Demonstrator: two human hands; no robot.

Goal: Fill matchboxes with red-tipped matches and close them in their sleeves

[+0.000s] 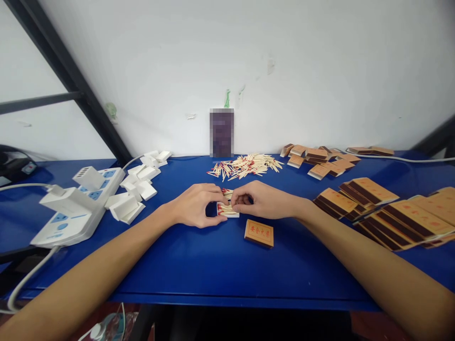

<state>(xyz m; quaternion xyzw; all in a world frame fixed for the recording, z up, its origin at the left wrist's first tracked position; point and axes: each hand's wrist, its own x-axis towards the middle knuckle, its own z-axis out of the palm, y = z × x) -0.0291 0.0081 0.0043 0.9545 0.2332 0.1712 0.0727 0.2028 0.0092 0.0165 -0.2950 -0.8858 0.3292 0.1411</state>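
My left hand (199, 204) grips a small white matchbox tray (232, 215) at its left side, thumb below and fingers above. Red-tipped matches (223, 209) lie in the tray, and a few more show just behind it between my hands. At the tray's right end my right hand (256, 201) has its thumb and fingers pinched together on matches; its fingertips are partly hidden. Just in front and to the right, an orange matchbox sleeve (259, 232) with red characters lies on the blue table. A loose pile of matches (249, 166) spreads out beyond my hands.
Several white empty trays (133, 187) are heaped on the left, beside a white power strip (81, 213) with plugs and cables. Orange matchbox sleeves (320, 158) lie at the back right, with stacked matchboxes (408, 213) nearer. A pixelated dark rectangle (222, 132) stands against the wall.
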